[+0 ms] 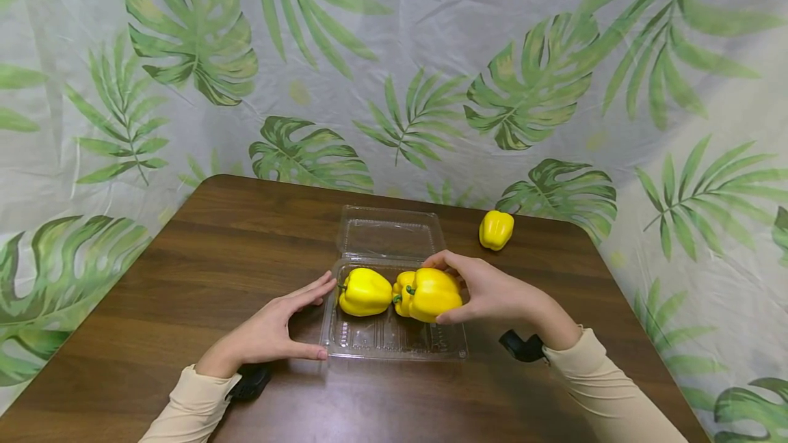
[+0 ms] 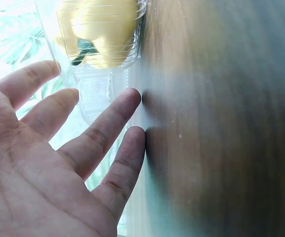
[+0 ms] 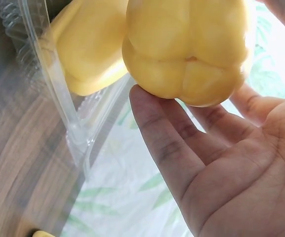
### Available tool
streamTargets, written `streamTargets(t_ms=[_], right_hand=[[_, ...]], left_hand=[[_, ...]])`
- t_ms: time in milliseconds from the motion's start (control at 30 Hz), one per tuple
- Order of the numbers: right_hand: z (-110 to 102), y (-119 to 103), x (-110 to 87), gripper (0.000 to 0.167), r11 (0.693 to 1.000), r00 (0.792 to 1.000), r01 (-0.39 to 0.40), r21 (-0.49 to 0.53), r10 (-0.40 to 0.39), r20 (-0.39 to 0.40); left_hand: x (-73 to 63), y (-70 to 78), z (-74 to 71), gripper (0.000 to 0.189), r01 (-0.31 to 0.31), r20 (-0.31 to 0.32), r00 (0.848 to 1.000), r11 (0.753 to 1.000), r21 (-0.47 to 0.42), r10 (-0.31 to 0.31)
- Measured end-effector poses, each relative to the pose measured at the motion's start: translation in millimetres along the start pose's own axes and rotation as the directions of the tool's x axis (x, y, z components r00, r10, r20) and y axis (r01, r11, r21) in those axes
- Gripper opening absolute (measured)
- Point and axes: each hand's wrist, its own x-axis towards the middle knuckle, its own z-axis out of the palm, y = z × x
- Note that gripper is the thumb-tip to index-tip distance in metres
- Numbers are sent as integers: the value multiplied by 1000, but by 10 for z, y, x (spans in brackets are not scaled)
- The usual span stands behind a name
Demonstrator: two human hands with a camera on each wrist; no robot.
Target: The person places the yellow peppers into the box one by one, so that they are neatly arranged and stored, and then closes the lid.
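right fingers (image 3: 163, 132) grip yellow pepper (image 1: 437, 294); clear container (image 1: 394, 342) holds two peppers (image 1: 365, 292).

The left hand (image 1: 271, 330) and right hand (image 1: 495, 292) are bare. Long cream sleeves (image 1: 606, 388) are worn, softly creased and finished with a plain cuff (image 1: 568, 347); by each cuff, a small black device (image 1: 523, 347) is worn.

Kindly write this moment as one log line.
right hand: holds pepper over box; left hand: beside box; box: two peppers; table: far pepper
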Motion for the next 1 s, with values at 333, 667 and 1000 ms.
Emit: streamTargets(t_ms=[333, 667, 1000], right_hand=[[59, -69, 66, 73, 1000, 999, 26, -14, -25, 37], [130, -123, 124, 75, 996, 996, 63, -56, -59, 70], [168, -239, 173, 75, 995, 991, 73, -66, -65, 114]], left_hand=[[1, 4, -1, 110, -4, 3, 1000, 1000, -6, 4], [-4, 14, 3, 109, -5, 1, 1000, 1000, -14, 5], [-3, 17, 1, 111, -18, -7, 1000, 1000, 3, 18]])
